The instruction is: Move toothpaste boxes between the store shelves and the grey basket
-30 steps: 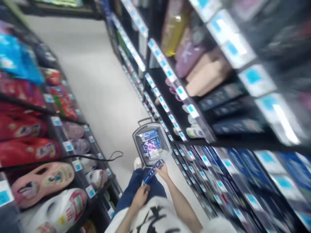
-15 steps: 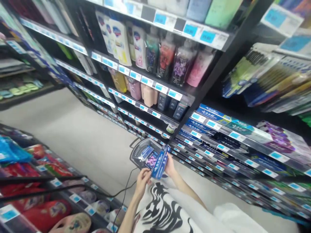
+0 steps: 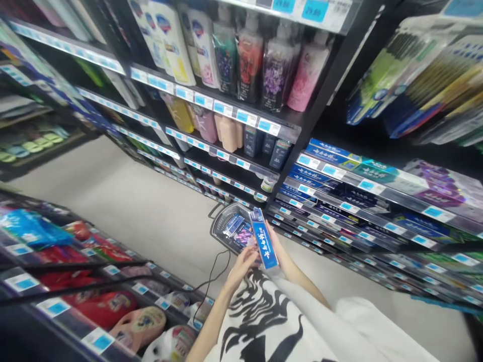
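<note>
A long blue toothpaste box (image 3: 265,241) with white lettering is in my right hand (image 3: 274,241), whose fingers wrap its far side and are partly hidden behind it. My left hand (image 3: 244,262) is just left of the box, fingers curled together; what they hold, if anything, does not show. Beyond both hands a dark shopping basket (image 3: 219,229) stands low by the shelf foot. Inside it lie a blue-and-white pack (image 3: 234,225) and a purple pack (image 3: 243,235).
Toothpaste boxes fill shelves (image 3: 332,173) at right, below hanging toothbrush packs (image 3: 392,75). Pump bottles (image 3: 277,75) line the shelf ahead. Slippers (image 3: 139,324) lie on the rack at lower left, crossed by a dark cable (image 3: 211,281). Pale floor (image 3: 151,201) runs between the shelves.
The toothpaste box has turned so its broad lettered face now points up at me. Both hands, with the box, sit slightly farther right in view. The camera has shifted a little.
</note>
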A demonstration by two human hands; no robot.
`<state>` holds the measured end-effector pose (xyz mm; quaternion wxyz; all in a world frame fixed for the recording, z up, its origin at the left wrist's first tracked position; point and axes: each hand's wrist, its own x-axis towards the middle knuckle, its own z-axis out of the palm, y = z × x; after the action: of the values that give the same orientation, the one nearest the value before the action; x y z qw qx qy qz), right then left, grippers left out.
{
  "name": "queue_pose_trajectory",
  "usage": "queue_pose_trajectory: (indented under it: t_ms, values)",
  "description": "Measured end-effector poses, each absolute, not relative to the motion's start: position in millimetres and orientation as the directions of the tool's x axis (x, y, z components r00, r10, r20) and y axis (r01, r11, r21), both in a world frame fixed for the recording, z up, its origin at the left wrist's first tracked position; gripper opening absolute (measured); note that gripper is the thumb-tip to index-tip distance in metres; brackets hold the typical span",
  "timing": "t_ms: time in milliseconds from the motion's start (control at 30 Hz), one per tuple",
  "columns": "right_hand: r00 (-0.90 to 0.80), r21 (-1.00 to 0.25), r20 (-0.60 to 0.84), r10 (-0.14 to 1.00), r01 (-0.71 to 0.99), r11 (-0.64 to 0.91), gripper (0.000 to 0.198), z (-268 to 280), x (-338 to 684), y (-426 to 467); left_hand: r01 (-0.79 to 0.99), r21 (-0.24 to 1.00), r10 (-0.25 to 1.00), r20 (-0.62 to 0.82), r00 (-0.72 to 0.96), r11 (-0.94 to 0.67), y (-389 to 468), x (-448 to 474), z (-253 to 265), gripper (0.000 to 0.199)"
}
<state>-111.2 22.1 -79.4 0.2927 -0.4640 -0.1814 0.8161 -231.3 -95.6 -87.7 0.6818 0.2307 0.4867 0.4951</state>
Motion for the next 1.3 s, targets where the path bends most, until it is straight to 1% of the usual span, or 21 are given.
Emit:
queue_pose_trajectory:
  t_ms: [100, 200, 267, 333, 400, 467, 533, 567, 600, 700, 767, 833, 933, 1033, 1167, 1233, 1300]
  values:
    - [-0.554, -0.426, -0.641, 0.532, -0.319, -0.846, 0.065, -78.9, -112.0, 20.5, -0.403, 0.801, 0.889, -0.449, 0.086, 0.443, -101.6, -227.5, -92.4, 0.062]
    - [-0.588, -0.395, -0.593, 0.55, -0.383, -0.835, 0.061, -76.4, -114.8, 22.8, -0.382, 0.82, 0.903, -0.408, 0.132, 0.426, -106.7, -223.6, -97.4, 0.062]
    - [-0.618, -0.391, -0.546, 0.566, -0.41, -0.824, 0.058, -75.2, -117.9, 26.3, -0.386, 0.83, 0.91, -0.407, 0.074, 0.403, -108.8, -224.7, -99.0, 0.063]
    - [-0.618, -0.397, -0.504, 0.603, -0.455, -0.797, 0.056, -75.3, -120.9, 32.9, -0.407, 0.829, 0.899, -0.436, -0.04, 0.384, -109.8, -229.1, -99.9, 0.064]
    - [-0.547, -0.418, -0.483, 0.683, -0.541, -0.73, 0.048, -77.1, -122.1, 42.5, -0.454, 0.82, 0.87, -0.464, -0.167, 0.35, -109.7, -234.9, -101.0, 0.066]
    - [-0.437, -0.427, -0.489, 0.755, -0.635, -0.644, 0.034, -81.1, -120.6, 52.2, -0.5, 0.813, 0.844, -0.469, -0.261, 0.298, -108.9, -239.8, -103.0, 0.066]
    - [-0.345, -0.397, -0.528, 0.776, -0.707, -0.585, 0.023, -87.7, -116.9, 57.9, -0.519, 0.819, 0.825, -0.458, -0.331, 0.247, -107.4, -242.5, -105.4, 0.066]
    - [-0.313, -0.37, -0.556, 0.77, -0.737, -0.566, 0.02, -92.0, -114.6, 58.1, -0.518, 0.826, 0.815, -0.45, -0.365, 0.224, -106.6, -243.2, -106.4, 0.065]
    - [-0.289, -0.339, -0.581, 0.761, -0.764, -0.549, 0.021, -96.8, -112.3, 56.4, -0.51, 0.836, 0.805, -0.439, -0.399, 0.203, -105.7, -243.7, -107.2, 0.064]
    - [-0.242, -0.281, -0.628, 0.74, -0.816, -0.505, 0.034, -112.8, -105.5, 42.6, -0.48, 0.863, 0.784, -0.404, -0.472, 0.156, -103.7, -245.9, -107.2, 0.063]
    - [-0.216, -0.27, -0.639, 0.738, -0.836, -0.478, 0.037, -121.9, -101.6, 31.2, -0.466, 0.87, 0.803, -0.389, -0.452, 0.159, -103.3, -248.2, -105.3, 0.063]
    - [-0.191, -0.264, -0.656, 0.73, -0.848, -0.459, 0.037, -127.0, -98.4, 22.9, -0.45, 0.874, 0.826, -0.387, -0.41, 0.186, -103.9, -249.7, -102.8, 0.063]
    - [-0.156, -0.254, -0.695, 0.702, -0.86, -0.443, 0.035, -125.0, -95.6, 19.2, -0.401, 0.884, 0.815, -0.409, -0.41, 0.242, -105.7, -248.0, -101.0, 0.066]
    - [-0.154, -0.257, -0.697, 0.7, -0.858, -0.444, 0.034, -114.7, -95.7, 19.6, -0.361, 0.881, 0.799, -0.443, -0.407, 0.304, -106.2, -240.1, -102.1, 0.068]
    - [-0.225, -0.317, -0.655, 0.721, -0.784, -0.533, 0.038, -100.8, -93.8, 16.0, -0.384, 0.872, 0.813, -0.447, -0.374, 0.302, -103.3, -226.0, -103.2, 0.064]
    - [-0.266, -0.38, -0.638, 0.723, -0.707, -0.596, 0.034, -96.0, -84.0, 16.1, -0.435, 0.852, 0.804, -0.465, -0.37, 0.292, -101.8, -221.9, -103.0, 0.062]
    - [-0.254, -0.509, -0.619, 0.743, -0.591, -0.626, 0.028, -91.3, -63.6, 22.3, -0.481, 0.83, 0.8, -0.48, -0.36, 0.282, -100.8, -220.9, -102.5, 0.06]
